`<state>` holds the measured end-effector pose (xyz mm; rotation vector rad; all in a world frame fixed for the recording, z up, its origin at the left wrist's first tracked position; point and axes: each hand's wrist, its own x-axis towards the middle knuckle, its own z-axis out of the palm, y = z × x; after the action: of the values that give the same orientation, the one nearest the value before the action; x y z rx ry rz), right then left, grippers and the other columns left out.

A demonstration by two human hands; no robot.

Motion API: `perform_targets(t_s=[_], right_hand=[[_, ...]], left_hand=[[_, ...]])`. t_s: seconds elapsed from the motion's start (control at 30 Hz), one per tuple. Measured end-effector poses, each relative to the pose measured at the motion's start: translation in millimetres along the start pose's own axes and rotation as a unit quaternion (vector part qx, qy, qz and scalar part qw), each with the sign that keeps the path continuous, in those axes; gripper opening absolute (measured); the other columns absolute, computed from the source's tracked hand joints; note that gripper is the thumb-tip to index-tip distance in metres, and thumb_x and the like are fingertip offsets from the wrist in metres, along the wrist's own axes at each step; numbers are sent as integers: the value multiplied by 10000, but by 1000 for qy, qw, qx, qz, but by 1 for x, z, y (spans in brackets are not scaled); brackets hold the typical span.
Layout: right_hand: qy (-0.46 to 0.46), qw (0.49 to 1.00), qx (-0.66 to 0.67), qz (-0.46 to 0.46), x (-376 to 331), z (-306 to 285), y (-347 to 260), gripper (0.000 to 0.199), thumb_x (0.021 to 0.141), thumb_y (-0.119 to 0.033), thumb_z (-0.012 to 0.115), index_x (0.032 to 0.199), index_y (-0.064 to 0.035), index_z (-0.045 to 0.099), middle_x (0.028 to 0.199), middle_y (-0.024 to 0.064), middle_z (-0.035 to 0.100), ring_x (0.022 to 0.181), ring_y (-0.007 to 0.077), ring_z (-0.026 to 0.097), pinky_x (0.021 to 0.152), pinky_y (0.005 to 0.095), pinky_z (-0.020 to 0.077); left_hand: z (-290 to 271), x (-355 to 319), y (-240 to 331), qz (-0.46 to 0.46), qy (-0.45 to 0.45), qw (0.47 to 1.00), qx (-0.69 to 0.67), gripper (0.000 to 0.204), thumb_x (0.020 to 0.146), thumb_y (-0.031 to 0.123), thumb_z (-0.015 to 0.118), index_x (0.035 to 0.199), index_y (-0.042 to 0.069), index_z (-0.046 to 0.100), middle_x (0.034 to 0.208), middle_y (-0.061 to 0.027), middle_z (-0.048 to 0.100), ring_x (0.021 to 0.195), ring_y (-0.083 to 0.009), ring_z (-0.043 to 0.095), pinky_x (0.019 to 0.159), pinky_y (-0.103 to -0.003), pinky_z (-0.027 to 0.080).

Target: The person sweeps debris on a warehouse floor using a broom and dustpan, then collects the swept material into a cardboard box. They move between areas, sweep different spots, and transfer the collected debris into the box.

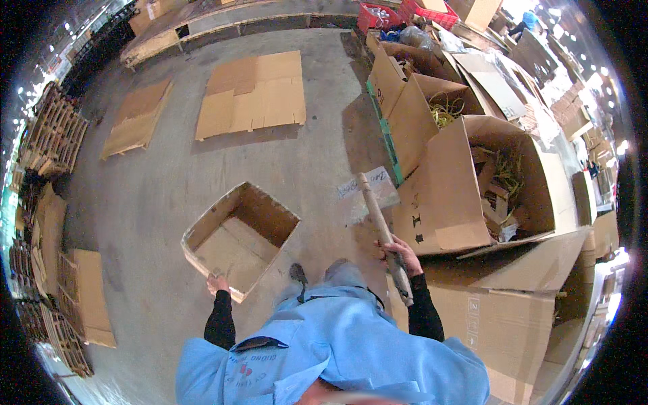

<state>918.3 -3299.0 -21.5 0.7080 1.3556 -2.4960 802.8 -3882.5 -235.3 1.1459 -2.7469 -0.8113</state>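
My left hand point(217, 284) is closed on the near edge of an open cardboard box point(197, 255), whose inside shows nothing lying in it. The box is tilted a little, its opening toward me. In my right hand point(403, 255) is a long tan cardboard tube point(376, 210), gripped around its middle. The tube slants away from me and a little to the left, and its near end looks dark and worn. Whether the box touches the floor I cannot tell.
Large cardboard boxes point(439, 189) with straps and scraps stand along the right. A written sheet point(381, 187) lies beside them. Flat cardboard point(270, 91) rests farther ahead, with another sheet point(138, 115) to its left. Wooden pallets point(54, 131) are stacked at left; red crates point(378, 17) stand at the back.
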Motion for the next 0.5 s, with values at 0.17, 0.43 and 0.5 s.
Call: perform_targets(t_s=[0.17,0.43,0.5], right_hand=[[-20,996,75,-50,38,27,-47,602,770,-166,590,1312,-13,377,1062,86,569,669,138,546,561,258,487],[-108,985,124,-41,186,20,-145,747,675,-270,651,1326,-29,374,1025,80,579,640,128,534,519,246,449],[-136,987,76,-40,226,7,-186,765,669,-262,663,1336,-32,368,1005,75,583,648,124,542,527,242,455]], left_hand=[[84,94,123,89,-28,995,-30,292,760,148,524,1024,69,622,952,-193,646,893,-387,616,773,-478,472],[191,162,367,178,-53,982,20,280,787,237,542,1000,83,638,941,-177,652,908,-370,613,777,-456,470],[204,158,434,216,-51,974,46,272,775,226,549,988,85,642,928,-176,653,893,-372,615,769,-454,472]])
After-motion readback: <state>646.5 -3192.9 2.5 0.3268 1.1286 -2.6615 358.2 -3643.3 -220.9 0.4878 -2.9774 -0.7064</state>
